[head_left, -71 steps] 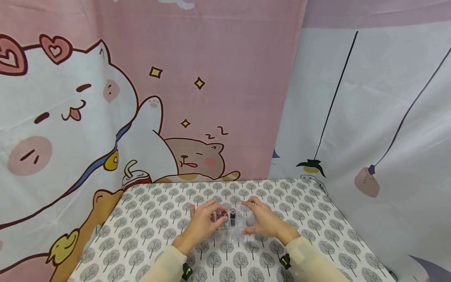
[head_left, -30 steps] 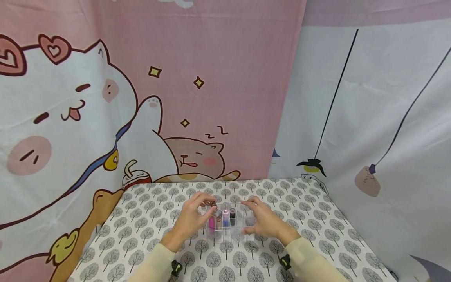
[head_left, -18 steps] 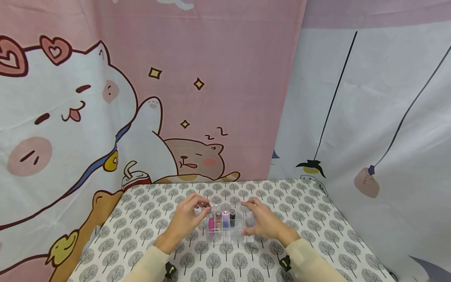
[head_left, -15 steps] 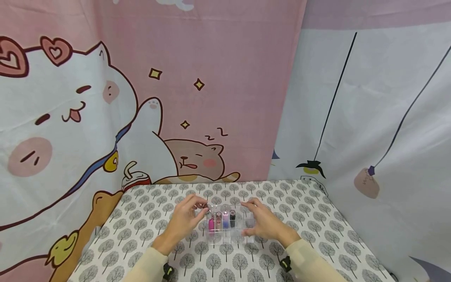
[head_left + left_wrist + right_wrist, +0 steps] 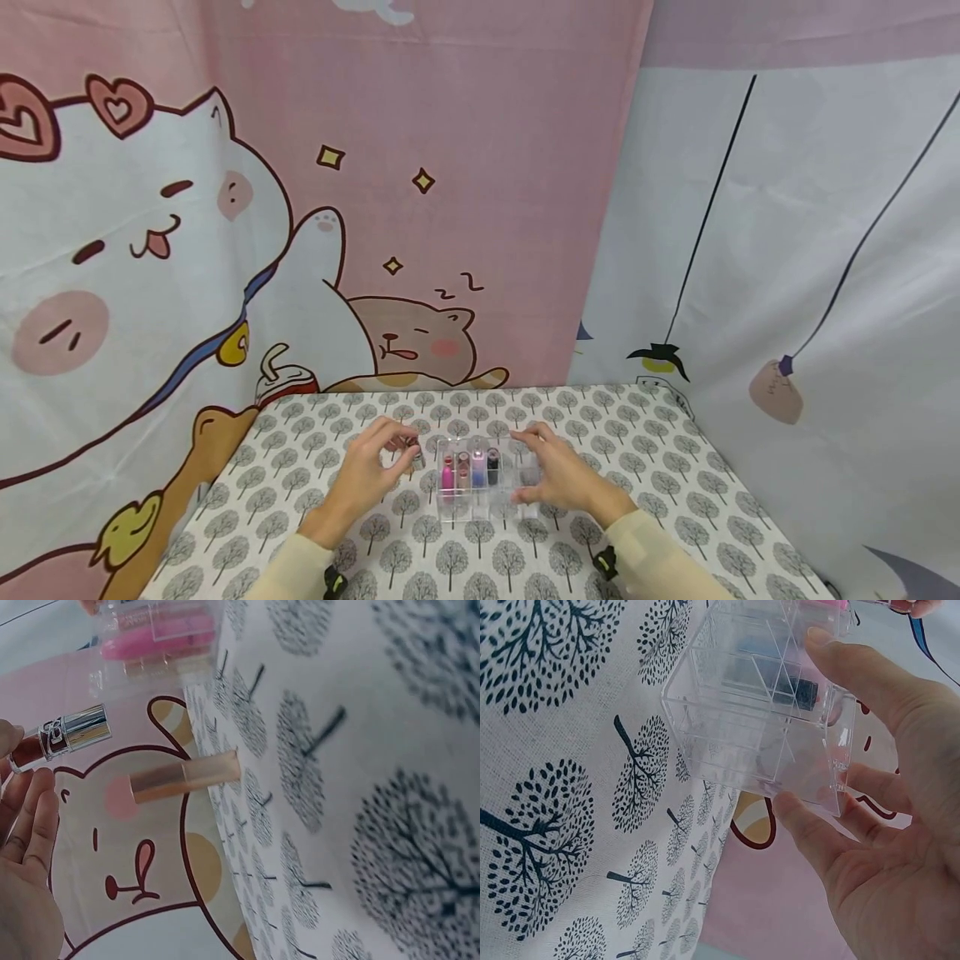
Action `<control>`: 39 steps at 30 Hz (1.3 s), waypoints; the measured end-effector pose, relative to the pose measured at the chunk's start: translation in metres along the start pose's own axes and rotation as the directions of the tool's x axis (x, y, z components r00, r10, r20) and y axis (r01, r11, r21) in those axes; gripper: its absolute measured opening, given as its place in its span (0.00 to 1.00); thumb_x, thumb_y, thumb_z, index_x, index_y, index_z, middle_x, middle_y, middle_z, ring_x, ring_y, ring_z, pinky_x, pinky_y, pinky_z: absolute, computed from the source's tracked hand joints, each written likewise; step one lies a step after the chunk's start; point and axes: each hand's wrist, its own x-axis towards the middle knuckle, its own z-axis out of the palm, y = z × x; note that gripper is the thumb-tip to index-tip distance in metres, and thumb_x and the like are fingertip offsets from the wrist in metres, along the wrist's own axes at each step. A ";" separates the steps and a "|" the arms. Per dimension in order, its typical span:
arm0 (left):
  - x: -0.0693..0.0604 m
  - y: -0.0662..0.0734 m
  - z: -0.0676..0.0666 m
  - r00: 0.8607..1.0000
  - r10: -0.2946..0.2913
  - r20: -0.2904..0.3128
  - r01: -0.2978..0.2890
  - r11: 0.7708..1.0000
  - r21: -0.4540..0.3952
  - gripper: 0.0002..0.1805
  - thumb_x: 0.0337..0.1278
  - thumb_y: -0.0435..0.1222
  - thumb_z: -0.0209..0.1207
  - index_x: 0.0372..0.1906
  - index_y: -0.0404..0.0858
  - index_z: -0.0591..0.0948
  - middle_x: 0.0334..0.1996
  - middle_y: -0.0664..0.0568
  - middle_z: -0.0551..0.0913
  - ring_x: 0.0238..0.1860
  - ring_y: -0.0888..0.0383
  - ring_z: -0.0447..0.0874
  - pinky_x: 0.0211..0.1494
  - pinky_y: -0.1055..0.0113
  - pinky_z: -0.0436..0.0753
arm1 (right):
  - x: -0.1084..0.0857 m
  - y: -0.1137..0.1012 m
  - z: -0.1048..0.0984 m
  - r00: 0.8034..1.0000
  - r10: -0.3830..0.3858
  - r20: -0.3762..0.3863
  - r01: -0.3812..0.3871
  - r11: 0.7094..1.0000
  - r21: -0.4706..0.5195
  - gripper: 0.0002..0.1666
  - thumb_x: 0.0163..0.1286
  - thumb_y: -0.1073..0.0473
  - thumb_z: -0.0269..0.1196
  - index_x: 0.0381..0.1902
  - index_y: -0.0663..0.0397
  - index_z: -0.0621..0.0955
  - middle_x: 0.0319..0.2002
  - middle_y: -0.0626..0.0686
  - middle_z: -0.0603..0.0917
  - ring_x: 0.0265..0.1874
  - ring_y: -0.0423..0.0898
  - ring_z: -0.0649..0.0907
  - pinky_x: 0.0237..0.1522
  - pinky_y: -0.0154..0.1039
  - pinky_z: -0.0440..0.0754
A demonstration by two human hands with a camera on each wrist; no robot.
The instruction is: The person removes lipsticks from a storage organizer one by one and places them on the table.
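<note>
My left hand [image 5: 365, 471] pinches a lip gloss tube [image 5: 62, 739] with a silver end and a dark red part, held above the table left of the organizer. Close by, a rose-gold lipstick tube [image 5: 185, 778] stands upright on the cloth; my left hand mostly hides it in the head view. The clear compartmented organizer [image 5: 491, 504] holds a magenta tube [image 5: 447, 477], a brownish tube [image 5: 463, 468], a purple-blue tube [image 5: 478, 471] and a black tube [image 5: 492, 467] in its left part. My right hand [image 5: 561, 475] grips the organizer's right end between thumb and fingers.
A white cloth [image 5: 495, 558] with grey tree prints covers the table. Behind it hangs a pink cartoon curtain [image 5: 510, 208], and a pale curtain [image 5: 825, 250] hangs along the right side.
My left hand has moved left from over the organizer, carrying the lip gloss tube out past its left edge. The right hand and organizer stay nearly in place.
</note>
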 end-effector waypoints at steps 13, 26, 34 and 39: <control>-0.016 -0.017 -0.011 0.999 -0.031 0.016 0.030 0.998 0.053 0.17 0.62 0.25 0.82 0.53 0.39 0.92 0.47 0.53 0.92 0.40 0.58 0.91 0.43 0.64 0.96 | -0.002 0.002 0.003 1.000 0.012 -0.002 -0.012 1.000 0.002 0.67 0.59 0.46 0.91 0.90 0.51 0.71 0.79 0.60 0.78 0.59 0.57 0.89 0.75 0.68 0.90; -0.025 -0.035 -0.011 0.999 -0.040 -0.001 0.040 0.994 0.099 0.15 0.61 0.24 0.83 0.49 0.36 0.92 0.45 0.47 0.92 0.36 0.55 0.91 0.40 0.60 0.97 | -0.003 0.002 -0.003 1.000 0.023 0.001 -0.023 1.000 -0.006 0.68 0.57 0.46 0.92 0.90 0.53 0.72 0.79 0.61 0.77 0.59 0.57 0.88 0.74 0.67 0.90; -0.029 -0.041 -0.015 0.998 -0.070 -0.002 0.070 0.992 0.109 0.15 0.61 0.25 0.83 0.50 0.38 0.92 0.44 0.49 0.92 0.36 0.57 0.92 0.39 0.62 0.97 | -0.003 -0.001 -0.003 1.000 0.023 0.003 -0.023 1.000 -0.010 0.67 0.58 0.45 0.91 0.90 0.53 0.72 0.79 0.61 0.78 0.62 0.59 0.88 0.76 0.68 0.89; -0.031 -0.042 -0.016 0.996 -0.089 0.000 0.088 0.989 0.119 0.15 0.59 0.23 0.83 0.48 0.35 0.92 0.44 0.46 0.92 0.36 0.53 0.93 0.38 0.60 0.97 | -0.002 -0.001 -0.001 1.000 0.022 0.004 -0.022 1.000 -0.011 0.67 0.58 0.45 0.91 0.90 0.52 0.71 0.79 0.60 0.78 0.59 0.56 0.89 0.75 0.67 0.90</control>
